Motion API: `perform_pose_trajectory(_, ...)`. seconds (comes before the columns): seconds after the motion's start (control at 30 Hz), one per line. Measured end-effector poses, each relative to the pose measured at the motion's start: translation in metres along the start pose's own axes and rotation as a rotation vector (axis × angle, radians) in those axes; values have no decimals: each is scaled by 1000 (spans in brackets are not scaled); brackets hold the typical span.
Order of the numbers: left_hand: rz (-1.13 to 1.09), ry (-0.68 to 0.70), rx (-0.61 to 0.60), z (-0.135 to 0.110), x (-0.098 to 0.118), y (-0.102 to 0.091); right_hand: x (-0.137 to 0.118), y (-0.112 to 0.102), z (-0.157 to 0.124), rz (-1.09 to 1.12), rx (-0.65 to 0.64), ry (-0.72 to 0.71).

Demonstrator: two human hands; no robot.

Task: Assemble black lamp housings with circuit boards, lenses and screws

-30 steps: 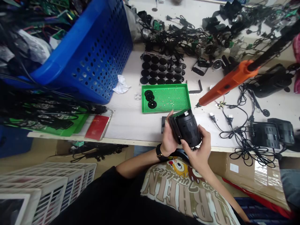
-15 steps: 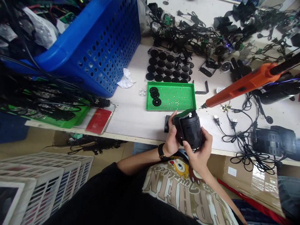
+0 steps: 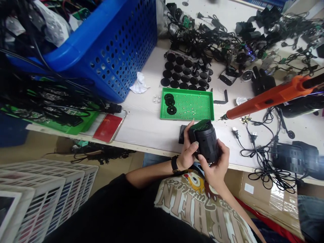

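My left hand (image 3: 187, 150), a watch on its wrist, grips the left side of a black cylindrical ribbed housing (image 3: 207, 145). My right hand (image 3: 215, 165) wraps its lower right side. A green circuit board (image 3: 201, 125) shows at the housing's upper end. Just left of the housing, a flat black piece (image 3: 181, 134) lies on the table, partly hidden by my left hand. Both hands are nearest a green perforated tray (image 3: 186, 104), which holds several black discs (image 3: 169, 100). The housing's interior is hidden.
An orange-handled soldering iron (image 3: 268, 99) lies to the right, its tip near a small component (image 3: 244, 119). Black cables and adapters (image 3: 263, 152) cover the right side. A blue perforated basket (image 3: 118, 47) stands at the back left. White crates (image 3: 48, 192) stand on the floor.
The housing has turned a little in my hands, its green board now more at the top. The whole view has shifted, with the table objects sitting further right and the tray nearer the housing.
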State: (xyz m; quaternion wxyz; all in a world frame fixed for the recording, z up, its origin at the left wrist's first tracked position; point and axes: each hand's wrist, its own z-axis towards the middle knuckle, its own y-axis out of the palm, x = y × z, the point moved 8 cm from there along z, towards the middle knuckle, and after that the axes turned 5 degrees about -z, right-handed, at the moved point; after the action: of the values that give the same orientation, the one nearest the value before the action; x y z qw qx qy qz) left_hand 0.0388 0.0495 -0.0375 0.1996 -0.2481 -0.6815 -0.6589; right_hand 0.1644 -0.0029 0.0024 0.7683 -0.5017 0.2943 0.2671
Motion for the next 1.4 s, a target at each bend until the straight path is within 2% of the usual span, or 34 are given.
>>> perform_pose_trajectory(0.27,42,-7,-12,1,2,-2,-9,0,6,-44,-38,-41)
perform_pose_trajectory(0.47,107,-108,-8,1,0,-3,-22,1,14,-131,-115,-102)
perform_pose_trajectory(0.63,255,-110,32,0,6,2,-25,2,12,-151,-104,-129)
perform_pose_trajectory(0.83,294,-79,12,3,12,13,-27,1,11,-141,-64,-116)
perform_pose_trajectory(1.07,178,-203,150,7,5,3,-28,8,15,-153,-134,-83)
perform_pose_trajectory(1.23,111,-244,254,14,8,3,-29,9,26,-127,-126,-63)
perform_pose_trajectory(1.33,82,-308,308,22,10,-1,-26,9,29,-4,-158,-31)
perform_pose_trajectory(1.4,21,-380,300,28,10,0,-22,9,26,113,-192,7)
